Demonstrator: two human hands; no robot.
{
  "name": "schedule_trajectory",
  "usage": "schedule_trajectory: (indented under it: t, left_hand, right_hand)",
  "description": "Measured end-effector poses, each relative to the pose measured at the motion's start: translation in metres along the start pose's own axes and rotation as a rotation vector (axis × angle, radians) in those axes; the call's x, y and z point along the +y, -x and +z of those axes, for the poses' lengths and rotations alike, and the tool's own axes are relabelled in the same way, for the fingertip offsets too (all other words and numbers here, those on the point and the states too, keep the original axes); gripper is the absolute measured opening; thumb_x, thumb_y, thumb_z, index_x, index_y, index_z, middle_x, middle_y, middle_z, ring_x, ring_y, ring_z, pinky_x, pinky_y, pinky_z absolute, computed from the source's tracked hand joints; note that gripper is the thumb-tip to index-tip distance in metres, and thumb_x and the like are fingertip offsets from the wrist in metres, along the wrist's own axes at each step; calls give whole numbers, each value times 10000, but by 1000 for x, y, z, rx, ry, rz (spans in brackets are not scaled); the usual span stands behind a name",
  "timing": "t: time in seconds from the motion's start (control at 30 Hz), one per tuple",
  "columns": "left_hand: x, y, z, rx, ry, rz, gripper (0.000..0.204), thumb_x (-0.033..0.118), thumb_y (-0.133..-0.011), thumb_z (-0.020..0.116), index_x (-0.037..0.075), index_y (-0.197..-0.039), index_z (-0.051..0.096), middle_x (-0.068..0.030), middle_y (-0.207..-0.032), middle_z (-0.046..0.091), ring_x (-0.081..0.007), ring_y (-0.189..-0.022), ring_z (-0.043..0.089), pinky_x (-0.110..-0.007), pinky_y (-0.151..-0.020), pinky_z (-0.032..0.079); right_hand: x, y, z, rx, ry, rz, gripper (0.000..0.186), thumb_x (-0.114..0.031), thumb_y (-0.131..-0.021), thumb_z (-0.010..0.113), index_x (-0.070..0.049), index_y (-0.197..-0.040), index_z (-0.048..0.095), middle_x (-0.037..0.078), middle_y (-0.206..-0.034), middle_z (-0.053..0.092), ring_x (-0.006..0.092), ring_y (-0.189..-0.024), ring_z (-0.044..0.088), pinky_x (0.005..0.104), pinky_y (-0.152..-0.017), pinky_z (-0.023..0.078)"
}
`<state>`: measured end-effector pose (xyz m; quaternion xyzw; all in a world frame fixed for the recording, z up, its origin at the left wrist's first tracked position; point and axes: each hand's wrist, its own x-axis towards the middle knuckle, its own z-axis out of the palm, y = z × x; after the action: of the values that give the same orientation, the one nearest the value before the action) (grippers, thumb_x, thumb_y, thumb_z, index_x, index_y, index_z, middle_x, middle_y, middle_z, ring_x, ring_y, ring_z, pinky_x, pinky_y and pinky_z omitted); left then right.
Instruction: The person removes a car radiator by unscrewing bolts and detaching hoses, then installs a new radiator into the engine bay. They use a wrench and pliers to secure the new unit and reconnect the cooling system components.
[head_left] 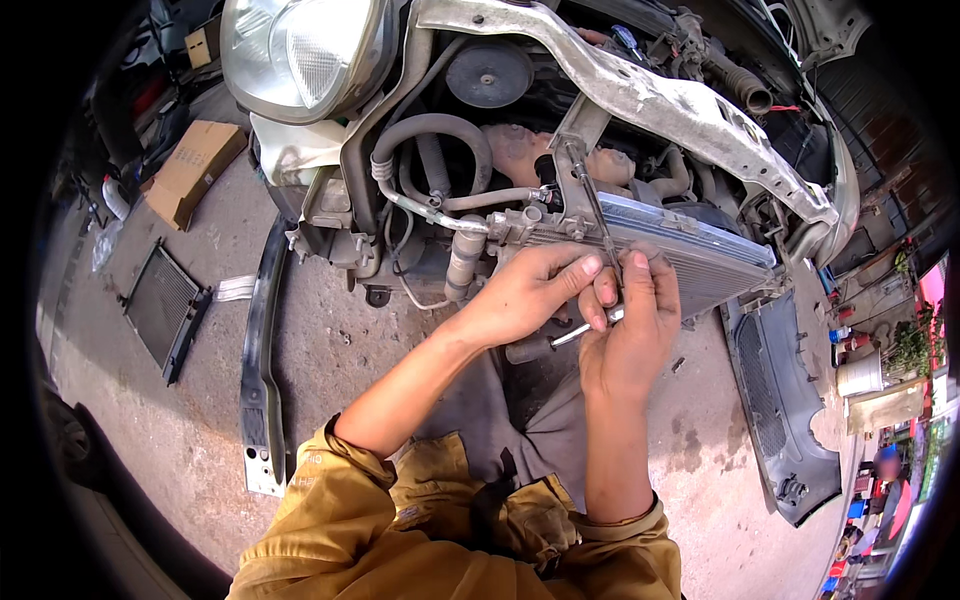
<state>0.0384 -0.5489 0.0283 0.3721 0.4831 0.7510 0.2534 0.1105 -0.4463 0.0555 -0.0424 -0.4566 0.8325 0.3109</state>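
Note:
A ratchet wrench (580,331) with a silver shank is in my right hand (636,325), whose fingers are curled round it at its head. From there a long, thin extension bar (594,204) rises to the metal bracket (580,125) in the middle of the car's open front. My left hand (535,290) is closed beside it, thumb and fingertips at the lower part of the bar; the exact contact is partly hidden. Just behind both hands lies the finned radiator (690,255). A metal pipe (430,212) with a cylinder (464,262) stands left of them.
A headlight (305,55) and a bare crossbeam (640,90) bound the work area above. On the concrete floor lie a bumper bar (262,370), a loose radiator (165,310), a cardboard box (195,172) and a grey bumper panel (780,410).

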Motion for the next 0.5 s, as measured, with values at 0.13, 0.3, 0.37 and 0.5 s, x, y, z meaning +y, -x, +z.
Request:
schedule_trajectory:
  t: [0.13,0.3,0.37,0.5]
  left_hand:
    - [-37,-30,-7,-220,810,-31,383,339,-1055,454,-14,-1060,603,-49,-890,633,-131,-733,648,-281,-711,540]
    - [-36,-45,23,-8,907,-28,430,354,-1048,459,-46,-1145,583,-175,-1107,666,-204,-956,676,-331,-824,566]
    - [-37,-43,21,30,962,-1,469,367,-1048,449,-70,-1164,571,-233,-1222,624,-269,-1079,647,-384,-926,537]
    - [-42,-42,22,98,904,-30,482,373,-1051,435,-75,-1181,555,-242,-1195,635,-317,-1128,627,-437,-968,514]
  right_hand:
    - [0,3,14,52,-95,54,117,-122,-1005,531,-5,-1017,532,45,-861,546,107,-695,496,252,-547,426]
    - [-2,14,-5,-105,750,-312,192,-150,-1004,537,26,-1080,541,118,-1053,601,177,-935,580,334,-745,502]
    - [-14,20,-24,-357,1279,-600,315,-59,-910,600,26,-1209,549,190,-1212,538,303,-1103,538,421,-903,462]
    - [-40,33,-23,-677,1821,-778,536,-35,-787,687,-1,-1301,541,201,-1341,451,393,-1173,488,468,-946,446]
